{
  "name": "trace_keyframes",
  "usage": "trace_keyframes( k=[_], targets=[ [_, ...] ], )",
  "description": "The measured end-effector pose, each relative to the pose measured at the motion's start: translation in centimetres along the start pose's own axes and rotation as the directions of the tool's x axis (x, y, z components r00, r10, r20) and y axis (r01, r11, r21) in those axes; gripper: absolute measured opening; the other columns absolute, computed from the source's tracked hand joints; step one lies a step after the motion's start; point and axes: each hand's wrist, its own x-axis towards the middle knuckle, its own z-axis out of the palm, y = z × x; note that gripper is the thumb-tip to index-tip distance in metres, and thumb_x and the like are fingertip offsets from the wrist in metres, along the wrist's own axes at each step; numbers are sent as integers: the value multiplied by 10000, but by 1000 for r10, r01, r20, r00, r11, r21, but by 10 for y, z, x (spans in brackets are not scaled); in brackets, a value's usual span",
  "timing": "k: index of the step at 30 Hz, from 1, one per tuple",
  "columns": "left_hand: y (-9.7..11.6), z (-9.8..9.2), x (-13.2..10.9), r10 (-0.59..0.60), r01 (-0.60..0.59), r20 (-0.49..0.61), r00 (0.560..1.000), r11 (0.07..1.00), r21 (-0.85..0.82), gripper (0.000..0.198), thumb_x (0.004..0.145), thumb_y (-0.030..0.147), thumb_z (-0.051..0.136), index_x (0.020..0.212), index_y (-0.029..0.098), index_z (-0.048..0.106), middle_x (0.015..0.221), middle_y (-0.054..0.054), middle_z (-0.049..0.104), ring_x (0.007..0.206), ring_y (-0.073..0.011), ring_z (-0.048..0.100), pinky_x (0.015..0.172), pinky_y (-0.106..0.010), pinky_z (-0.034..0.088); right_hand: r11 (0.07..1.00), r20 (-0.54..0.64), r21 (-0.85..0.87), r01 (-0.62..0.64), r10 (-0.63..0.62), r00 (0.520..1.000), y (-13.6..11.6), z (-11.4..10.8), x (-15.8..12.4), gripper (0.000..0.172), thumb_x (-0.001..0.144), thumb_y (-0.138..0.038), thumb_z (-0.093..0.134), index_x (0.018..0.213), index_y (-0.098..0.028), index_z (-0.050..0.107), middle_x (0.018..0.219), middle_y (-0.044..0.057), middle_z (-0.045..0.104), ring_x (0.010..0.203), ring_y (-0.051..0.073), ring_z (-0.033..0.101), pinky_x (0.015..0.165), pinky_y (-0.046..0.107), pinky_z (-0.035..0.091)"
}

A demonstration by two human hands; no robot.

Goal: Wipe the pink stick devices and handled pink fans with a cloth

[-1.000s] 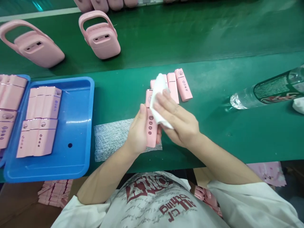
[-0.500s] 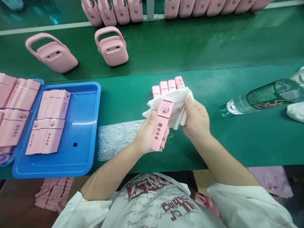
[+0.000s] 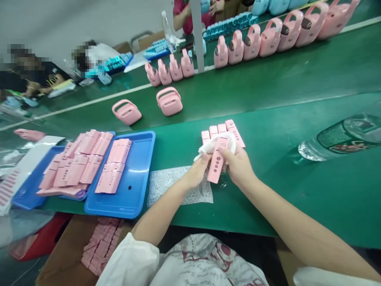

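Observation:
A pink stick-shaped piece (image 3: 216, 166) with dark round marks is held up between my two hands, tilted. My left hand (image 3: 196, 171) is closed on the white cloth and the piece's left side. My right hand (image 3: 238, 162) pinches the upper end of the piece, with the white cloth (image 3: 210, 145) bunched behind it. Just beyond the cloth, several similar pink pieces (image 3: 235, 133) lie in a row on the green table (image 3: 276, 190). Under my left forearm is a sheet of bubble wrap (image 3: 166, 182).
A blue tray (image 3: 135, 186) at the left holds pink pieces, beside another piled tray (image 3: 31, 194). A clear bottle (image 3: 336, 137) lies at the right. Pink handled devices (image 3: 169, 104) stand beyond. A box of pink pieces (image 3: 71, 242) is below the table; people work across.
The view has tilted up and shifted left, showing people across the table. My right hand has moved from the cloth's edge onto the top of the pink piece.

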Motion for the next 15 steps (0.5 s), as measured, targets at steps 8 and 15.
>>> trace_keyframes(
  k=[8,15],
  targets=[
    [91,-98,112,315,206,-392,864,489,847,432,926,229,468,1350,142,470,1461,-160,453,1352,-266,453,1103,-387,394,966,-225,239,96,-41,974,-28,-16,16,482,583,-442,800,948,-199,600,809,-13,663,644,128,617,557,253,520],
    [130,-161,166,233,454,-493,838,200,868,614,843,291,661,1390,112,447,1415,-230,468,1258,-349,532,1012,-472,457,969,-218,248,19,37,975,-24,-14,21,545,527,-440,804,969,-183,619,883,20,699,814,197,672,697,298,556]
  ],
)
